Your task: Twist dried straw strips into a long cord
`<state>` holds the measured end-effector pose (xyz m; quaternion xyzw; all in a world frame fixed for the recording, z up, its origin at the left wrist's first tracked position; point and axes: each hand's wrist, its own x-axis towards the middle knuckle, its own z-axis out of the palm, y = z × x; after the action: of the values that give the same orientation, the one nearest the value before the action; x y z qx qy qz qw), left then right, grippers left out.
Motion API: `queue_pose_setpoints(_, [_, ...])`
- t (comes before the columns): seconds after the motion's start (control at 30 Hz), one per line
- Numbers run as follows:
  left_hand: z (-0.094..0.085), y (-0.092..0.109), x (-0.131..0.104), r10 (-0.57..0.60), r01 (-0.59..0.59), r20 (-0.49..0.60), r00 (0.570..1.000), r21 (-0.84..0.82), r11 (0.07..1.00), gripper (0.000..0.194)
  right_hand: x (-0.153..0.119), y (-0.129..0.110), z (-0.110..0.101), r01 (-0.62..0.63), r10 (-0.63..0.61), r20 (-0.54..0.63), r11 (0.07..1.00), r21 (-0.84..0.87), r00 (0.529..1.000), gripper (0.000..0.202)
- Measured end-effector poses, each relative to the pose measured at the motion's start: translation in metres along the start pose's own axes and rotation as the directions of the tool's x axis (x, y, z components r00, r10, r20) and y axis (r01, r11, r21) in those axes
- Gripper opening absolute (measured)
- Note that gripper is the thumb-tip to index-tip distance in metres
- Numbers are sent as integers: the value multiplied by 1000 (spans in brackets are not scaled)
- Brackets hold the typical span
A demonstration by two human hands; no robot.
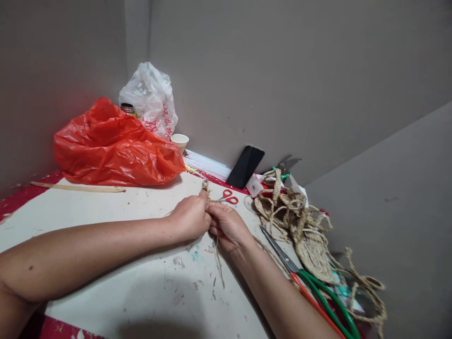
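Observation:
My left hand is closed in a fist around a small braided straw piece, whose top end sticks up above the thumb. Right beside it, my right hand pinches at the same piece, its fingertips touching the left hand. Loose straw strands hang below the right hand onto the white board. Most of the braided piece is hidden by my fingers. Just behind the hands lie small red-handled scissors. A longer straw cord runs beneath my right wrist toward the right.
Large scissors with green and orange handles lie at the right, beside a heap of braided straw rope. A phone leans on the wall. Behind the white board stand a red plastic bag, a white bag and a paper cup.

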<state>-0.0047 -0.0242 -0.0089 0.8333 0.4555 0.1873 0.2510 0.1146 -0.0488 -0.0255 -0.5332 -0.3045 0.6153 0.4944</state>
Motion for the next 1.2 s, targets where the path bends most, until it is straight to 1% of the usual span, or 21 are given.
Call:
queue_pose_setpoints(0.07, [-2,1,0,0,1,23,1000,-28,1000,29,1,0,-3,-14,14,19,1000,-8,1000,20])
queue_pose_setpoints(0.17, [-13,-1,5,21,-14,63,998,-110,994,18,3,-5,-9,-34,34,79,999,-2,996,19])
queue_pose_setpoints(0.2, [-17,-4,8,26,-19,49,998,-141,990,14,4,-7,-11,-40,39,103,999,7,994,19])
queue_pose_setpoints(0.27, [-22,-10,15,12,-18,-33,999,-201,979,11,5,-12,-15,-56,52,149,998,17,987,20])
queue_pose_setpoints(0.33, [-22,-17,21,-47,15,-105,993,-286,958,10,6,-16,-19,-71,69,188,997,7,980,21])
queue_pose_setpoints(0.37, [-20,-19,23,-93,52,-99,991,-353,934,10,6,-17,-21,-77,75,204,997,0,976,20])
queue_pose_setpoints(0.4, [-16,-21,25,-141,105,-49,989,-442,891,10,7,-18,-22,-82,81,218,997,-5,973,20])
queue_pose_setpoints(0.43, [-13,-22,26,-174,171,46,984,-540,824,8,8,-18,-23,-86,85,233,996,-9,969,19])
queue_pose_setpoints(0.47, [-9,-22,26,-182,242,159,970,-624,743,7,8,-19,-24,-88,88,248,996,-14,965,19])
queue_pose_setpoints(0.5, [-6,-21,26,-169,310,267,949,-680,664,6,8,-19,-25,-89,91,263,996,-19,960,19])
queue_pose_setpoints(0.53, [-3,-21,25,-144,364,352,925,-709,604,7,9,-19,-26,-92,95,278,995,-25,956,19])
queue_pose_setpoints(0.57, [-2,-20,24,-122,398,405,906,-717,572,8,9,-19,-26,-94,99,292,995,-32,951,20])
queue_pose_setpoints(0.63, [-1,-20,23,-117,417,434,893,-701,578,11,9,-20,-26,-93,103,314,995,-47,944,24])
queue_pose_setpoints(0.7, [-2,-22,23,-132,406,423,897,-667,625,15,8,-21,-26,-84,102,326,994,-69,940,29])
queue_pose_setpoints(0.8, [-3,-24,25,-184,375,358,915,-594,712,21,7,-21,-26,-76,111,315,989,-123,943,34])
queue_pose_setpoints(0.9, [-6,-25,28,-238,360,284,929,-547,755,22,5,-20,-24,-62,109,267,982,-179,958,42])
queue_pose_setpoints(0.93, [-7,-24,28,-245,368,287,926,-541,756,23,5,-20,-24,-50,98,249,980,-192,964,47])
queue_pose_setpoints(1.0, [-10,-22,27,-222,387,343,913,-555,737,24,5,-19,-24,-30,80,231,976,-213,970,53])
queue_pose_setpoints(1.1, [-16,-18,23,-121,395,444,888,-601,694,25,6,-18,-25,0,60,251,973,-231,966,56])
queue_pose_setpoints(1.17, [-17,-17,22,-71,385,469,880,-618,685,23,6,-16,-25,23,43,251,967,-254,967,58])
queue_pose_setpoints(1.2, [-17,-18,22,-67,383,468,881,-623,682,21,6,-16,-26,33,36,244,962,-272,969,59])
